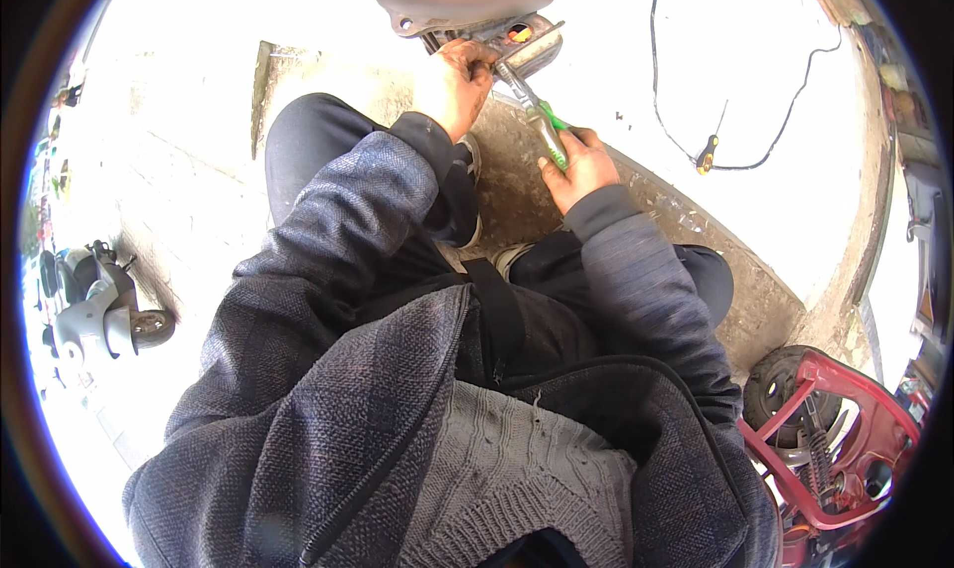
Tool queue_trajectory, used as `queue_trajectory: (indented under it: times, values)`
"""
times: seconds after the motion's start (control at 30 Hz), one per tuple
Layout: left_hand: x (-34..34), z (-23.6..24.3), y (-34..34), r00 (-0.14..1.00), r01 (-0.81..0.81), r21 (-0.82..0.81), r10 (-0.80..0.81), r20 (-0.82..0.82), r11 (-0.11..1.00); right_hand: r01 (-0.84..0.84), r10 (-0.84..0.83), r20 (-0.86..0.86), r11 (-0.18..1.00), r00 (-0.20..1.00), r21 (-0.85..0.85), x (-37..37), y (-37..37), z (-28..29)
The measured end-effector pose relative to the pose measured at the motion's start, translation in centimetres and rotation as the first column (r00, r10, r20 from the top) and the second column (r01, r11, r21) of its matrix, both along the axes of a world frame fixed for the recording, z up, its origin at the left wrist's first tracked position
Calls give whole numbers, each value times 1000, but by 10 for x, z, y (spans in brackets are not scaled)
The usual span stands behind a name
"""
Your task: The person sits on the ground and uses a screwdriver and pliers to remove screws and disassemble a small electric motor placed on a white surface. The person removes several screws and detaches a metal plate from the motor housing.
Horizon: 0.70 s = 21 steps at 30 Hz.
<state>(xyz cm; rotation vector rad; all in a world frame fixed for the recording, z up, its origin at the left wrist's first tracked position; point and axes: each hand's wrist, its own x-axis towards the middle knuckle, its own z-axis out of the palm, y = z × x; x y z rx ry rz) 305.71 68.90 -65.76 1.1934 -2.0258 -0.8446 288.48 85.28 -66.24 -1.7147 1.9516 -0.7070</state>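
2 hands meet at top centre: the left hand clenches the grey metal engine part, the right hand grips green-handled pliers, their long axis slanting up-left, tip at the part.

No packages, labels, signs or screens can be made out anywhere in the view; the small shapes along the far right rim are too blurred and bent to be told apart.
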Motion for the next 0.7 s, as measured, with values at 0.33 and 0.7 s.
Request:
queue_trajectory:
  times: [0.33, 0.7]
  values:
    - [-1, -1, 0, 1000, -7, -10, 7, 0, 1000, -252, -202, 670, 819, 714, 515, -16, -16, 26]
    - [-1, 2, 3, 998, -13, -75, 18, 67, 997, -374, -328, 933, 855, 144, 359, -30, -17, 16]
